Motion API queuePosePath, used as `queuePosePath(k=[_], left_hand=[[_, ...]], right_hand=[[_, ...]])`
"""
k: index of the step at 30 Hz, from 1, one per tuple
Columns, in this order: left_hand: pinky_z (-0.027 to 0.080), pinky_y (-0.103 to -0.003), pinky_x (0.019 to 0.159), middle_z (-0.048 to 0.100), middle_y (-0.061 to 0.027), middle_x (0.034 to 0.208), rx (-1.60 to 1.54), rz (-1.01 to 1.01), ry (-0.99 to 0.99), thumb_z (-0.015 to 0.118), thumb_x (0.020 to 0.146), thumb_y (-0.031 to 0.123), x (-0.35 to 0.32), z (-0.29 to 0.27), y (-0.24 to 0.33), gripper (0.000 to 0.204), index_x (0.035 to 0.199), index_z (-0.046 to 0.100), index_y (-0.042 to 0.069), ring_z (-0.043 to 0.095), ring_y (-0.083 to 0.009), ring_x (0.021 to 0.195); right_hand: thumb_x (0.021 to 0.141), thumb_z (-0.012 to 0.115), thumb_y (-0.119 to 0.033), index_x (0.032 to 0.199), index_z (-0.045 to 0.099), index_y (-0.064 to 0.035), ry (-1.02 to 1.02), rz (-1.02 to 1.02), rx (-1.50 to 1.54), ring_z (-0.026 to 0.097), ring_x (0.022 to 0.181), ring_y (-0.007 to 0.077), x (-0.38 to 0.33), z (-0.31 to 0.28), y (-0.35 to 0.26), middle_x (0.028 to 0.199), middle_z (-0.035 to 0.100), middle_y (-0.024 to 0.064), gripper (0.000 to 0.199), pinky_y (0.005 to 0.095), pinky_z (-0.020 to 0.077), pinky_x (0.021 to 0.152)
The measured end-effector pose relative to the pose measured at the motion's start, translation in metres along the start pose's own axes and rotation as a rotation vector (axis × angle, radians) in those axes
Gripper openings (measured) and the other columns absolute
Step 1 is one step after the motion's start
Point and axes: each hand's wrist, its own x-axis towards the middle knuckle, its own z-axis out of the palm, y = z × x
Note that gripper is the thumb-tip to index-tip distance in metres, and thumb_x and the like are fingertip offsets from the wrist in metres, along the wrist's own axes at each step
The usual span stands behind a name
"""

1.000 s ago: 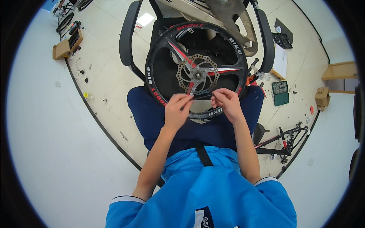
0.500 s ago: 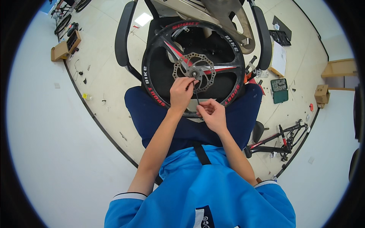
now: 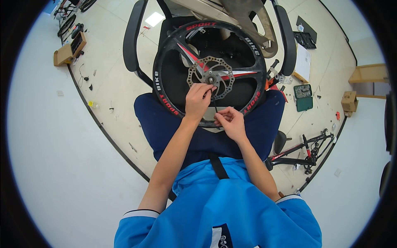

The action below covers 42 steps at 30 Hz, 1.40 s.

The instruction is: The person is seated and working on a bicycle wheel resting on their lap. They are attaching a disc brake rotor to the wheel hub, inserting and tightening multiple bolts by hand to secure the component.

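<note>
A bicycle wheel (image 3: 157, 89) with a black tyre and red, white and grey spokes lies tilted across my lap and a black chair seat. At its middle sits a perforated disc brake rotor (image 3: 192, 70) around the axle (image 3: 210, 79). My left hand (image 3: 197, 100) is closed by the hub, its fingertips pinching the upper end of a thin dark hex key (image 3: 214, 102) near the rotor's bolts. Lower down, by the near rim, my right hand (image 3: 230, 123) pinches the other end between thumb and fingers. The hex key's tip is hidden by my left fingers.
Chair armrests (image 3: 130, 39) flank the wheel. A bike frame (image 3: 304, 153) lies on the floor at right, near an opened green case (image 3: 304, 98) of small parts. An open cardboard box (image 3: 68, 51) stands at left; a small carton (image 3: 350, 101) is by the right wall.
Both hands keep their grip on the hex key at nearly the same place. The whole view has shifted very slightly.
</note>
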Motion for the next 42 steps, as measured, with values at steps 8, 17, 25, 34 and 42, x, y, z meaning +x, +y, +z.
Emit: queuePosePath(k=[8,17,25,34,42], left_hand=[[0.051,-0.033,0.063,0.066,-0.0078,0.079,-0.001,0.027,-0.039,0.077,0.074,-0.004,0.000,-0.004,-0.003,0.015,0.088,0.074,0.001,0.063,-0.0237,0.075],[0.052,-0.036,0.068,0.064,-0.0087,0.079,0.031,0.073,-0.015,0.078,0.072,-0.002,-0.005,-0.001,-0.004,0.015,0.083,0.068,0.000,0.062,-0.0271,0.076],[0.052,-0.037,0.067,0.062,-0.0082,0.078,0.096,0.107,0.082,0.079,0.070,-0.001,-0.007,0.010,-0.003,0.017,0.080,0.066,0.002,0.060,-0.0274,0.074],[0.051,-0.045,0.092,0.062,-0.0193,0.121,0.235,0.151,-0.078,0.075,0.073,0.003,-0.026,0.007,-0.035,0.043,0.114,0.062,-0.002,0.059,-0.0401,0.113],[0.044,-0.044,0.091,0.062,-0.0122,0.110,0.270,0.211,-0.145,0.071,0.073,0.002,-0.009,-0.047,-0.027,0.038,0.110,0.065,0.000,0.057,-0.0341,0.106]], right_hand=[[0.093,0.071,-0.009,0.098,0.069,0.0001,0.107,-0.026,-0.079,0.062,0.066,0.0077,0.024,-0.050,-0.015,0.079,0.068,0.0016,0.011,0.0224,0.0512,0.062],[0.091,0.071,-0.008,0.096,0.069,0.0041,-0.104,-0.257,-0.226,0.064,0.068,0.0089,0.088,-0.029,-0.120,0.077,0.069,0.0039,0.014,0.0240,0.0523,0.062],[0.082,0.075,-0.014,0.096,0.075,0.0022,-0.222,-0.393,-0.546,0.069,0.068,0.0140,0.126,0.039,-0.134,0.078,0.074,0.0103,0.021,0.0275,0.0545,0.065],[0.085,0.068,-0.015,0.094,0.075,-0.0001,-0.370,-0.415,-0.835,0.071,0.079,0.0343,0.092,0.081,-0.129,0.083,0.072,0.0191,0.019,0.0397,0.0565,0.077],[0.086,0.063,-0.012,0.090,0.072,-0.0003,-0.390,-0.547,-0.944,0.068,0.078,0.0381,0.084,0.084,-0.112,0.081,0.070,0.0200,0.016,0.0436,0.0550,0.073]])
